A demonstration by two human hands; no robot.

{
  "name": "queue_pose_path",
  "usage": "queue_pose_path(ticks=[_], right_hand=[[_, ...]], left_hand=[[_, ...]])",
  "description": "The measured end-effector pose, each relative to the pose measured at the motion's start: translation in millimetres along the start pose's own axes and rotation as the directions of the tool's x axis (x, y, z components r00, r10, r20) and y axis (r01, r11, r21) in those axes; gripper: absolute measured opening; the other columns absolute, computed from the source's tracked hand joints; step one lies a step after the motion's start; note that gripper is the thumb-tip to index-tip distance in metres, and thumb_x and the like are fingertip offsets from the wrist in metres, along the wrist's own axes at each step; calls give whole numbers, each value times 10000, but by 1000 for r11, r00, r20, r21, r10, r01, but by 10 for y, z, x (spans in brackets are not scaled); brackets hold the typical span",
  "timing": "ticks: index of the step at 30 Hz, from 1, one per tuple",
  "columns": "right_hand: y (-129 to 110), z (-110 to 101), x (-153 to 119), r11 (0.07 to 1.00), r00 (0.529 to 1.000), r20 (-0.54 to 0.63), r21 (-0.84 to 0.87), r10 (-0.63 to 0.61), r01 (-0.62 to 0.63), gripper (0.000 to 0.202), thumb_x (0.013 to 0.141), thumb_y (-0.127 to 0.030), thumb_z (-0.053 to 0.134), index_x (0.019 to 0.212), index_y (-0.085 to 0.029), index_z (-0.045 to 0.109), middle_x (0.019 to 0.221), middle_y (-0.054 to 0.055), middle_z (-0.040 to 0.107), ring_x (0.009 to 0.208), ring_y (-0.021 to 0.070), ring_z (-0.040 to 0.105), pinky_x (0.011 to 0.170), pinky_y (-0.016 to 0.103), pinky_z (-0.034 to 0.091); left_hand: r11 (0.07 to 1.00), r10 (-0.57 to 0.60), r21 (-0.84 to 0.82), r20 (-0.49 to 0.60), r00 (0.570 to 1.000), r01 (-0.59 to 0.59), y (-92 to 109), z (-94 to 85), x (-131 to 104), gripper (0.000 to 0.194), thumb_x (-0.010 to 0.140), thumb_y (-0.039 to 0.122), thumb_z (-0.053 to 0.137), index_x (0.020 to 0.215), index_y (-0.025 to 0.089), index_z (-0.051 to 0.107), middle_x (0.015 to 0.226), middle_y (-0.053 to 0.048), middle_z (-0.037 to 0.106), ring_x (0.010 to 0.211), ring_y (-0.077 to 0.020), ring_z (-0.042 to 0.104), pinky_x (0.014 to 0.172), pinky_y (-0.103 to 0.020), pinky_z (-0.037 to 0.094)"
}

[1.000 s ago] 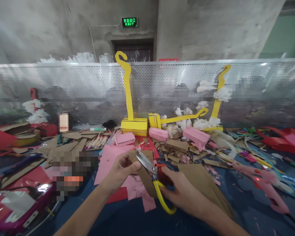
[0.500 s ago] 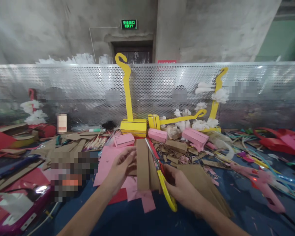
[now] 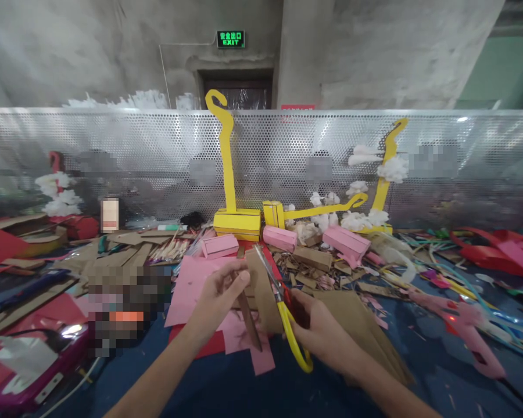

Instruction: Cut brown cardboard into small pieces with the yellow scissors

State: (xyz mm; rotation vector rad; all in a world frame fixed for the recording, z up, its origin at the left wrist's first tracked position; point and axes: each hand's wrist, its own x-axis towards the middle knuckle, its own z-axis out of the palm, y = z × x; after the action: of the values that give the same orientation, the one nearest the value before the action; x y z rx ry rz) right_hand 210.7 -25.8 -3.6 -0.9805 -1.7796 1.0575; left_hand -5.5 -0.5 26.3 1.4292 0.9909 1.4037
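Note:
My left hand (image 3: 224,290) pinches a brown cardboard strip (image 3: 249,322), which is tilted nearly edge-on. Just right of that strip, another flat piece of cardboard (image 3: 264,296) leans behind the scissors. A pair of scissors (image 3: 293,337) with one yellow and one red handle is in my right hand (image 3: 320,325), my fingers through the handles. Its blades point up and away, across the top of the cardboard, and look nearly closed. Beneath my hands lie pink sheets (image 3: 189,290) and a red sheet (image 3: 211,342).
Yellow hooked paper models (image 3: 236,223) and pink paper boxes (image 3: 220,246) line the back, before a perforated metal screen (image 3: 279,157). Cardboard scraps (image 3: 311,259) lie behind my hands. At right are stacked cardboard sheets (image 3: 361,331) and a pink glue gun (image 3: 470,328) with its cord.
My left hand has turned its cardboard strip from facing me to nearly edge-on, uncovering the piece behind. The scissors and my right hand have hardly moved.

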Motion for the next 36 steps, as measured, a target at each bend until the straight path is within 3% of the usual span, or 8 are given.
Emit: queue_pose_path(ticks=[4,7,12,17,24,30,33,36], right_hand=[[-48,67,-30,999,997,63,28,37,-38,281,839,-368,665,1050,-187,628,870,20,670,832,202,628,762,302,546],[-98,63,-67,1000,995,96,-12,14,-13,263,854,-345,656,1064,-193,612,897,13,646,847,188,598,799,298,531],[-130,24,-126,996,993,116,-81,-25,34,339,892,-316,624,1201,-197,549,1048,34,609,945,185,550,886,296,492],[-173,72,-150,998,986,155,16,64,-67,667,727,-239,768,1315,-205,457,1106,36,615,997,205,582,872,304,509],[-230,55,-177,985,974,156,-75,165,-154,836,686,-249,794,1398,-243,355,1104,48,640,829,199,633,747,307,540],[-257,33,-130,959,1000,1,-282,-16,16,841,581,-136,816,1327,-230,440,1329,89,507,1233,297,480,1087,418,388],[-249,46,-132,968,1000,-4,-251,-21,19,782,596,-171,832,1284,-229,465,1275,80,535,1192,289,501,1054,406,421],[-184,43,-139,990,998,5,-131,63,-61,695,680,-171,763,1292,-244,442,1150,47,595,1007,236,590,879,341,521]], left_hand=[[963,220,165,-15,975,-215,49,-2,-33,195,832,368,713,931,212,774,1223,-99,653,1166,-275,577,1001,-358,460],[939,276,230,-67,959,-255,85,-22,-74,159,835,358,708,780,212,739,1036,-77,686,1008,-248,616,881,-325,502],[987,152,61,5,988,-152,112,-23,-122,223,860,407,675,849,187,708,775,-39,688,715,-181,620,646,-258,511],[992,42,-125,154,987,-22,95,11,-119,261,870,392,678,1014,175,688,856,-58,747,759,-188,689,660,-260,557],[985,49,-168,122,991,-28,65,13,-102,246,871,331,684,1062,188,627,932,-52,744,782,-190,715,682,-294,605],[993,52,-118,213,976,-27,106,6,-81,205,850,274,701,1030,184,660,955,-74,742,877,-207,710,801,-330,591],[986,-1,-161,230,973,40,109,23,-90,251,822,299,730,1037,192,659,915,-59,733,810,-184,699,723,-287,584],[972,-63,-215,157,986,96,97,26,-102,380,822,344,733,1161,239,597,802,-1,695,693,-148,668,620,-237,552]])
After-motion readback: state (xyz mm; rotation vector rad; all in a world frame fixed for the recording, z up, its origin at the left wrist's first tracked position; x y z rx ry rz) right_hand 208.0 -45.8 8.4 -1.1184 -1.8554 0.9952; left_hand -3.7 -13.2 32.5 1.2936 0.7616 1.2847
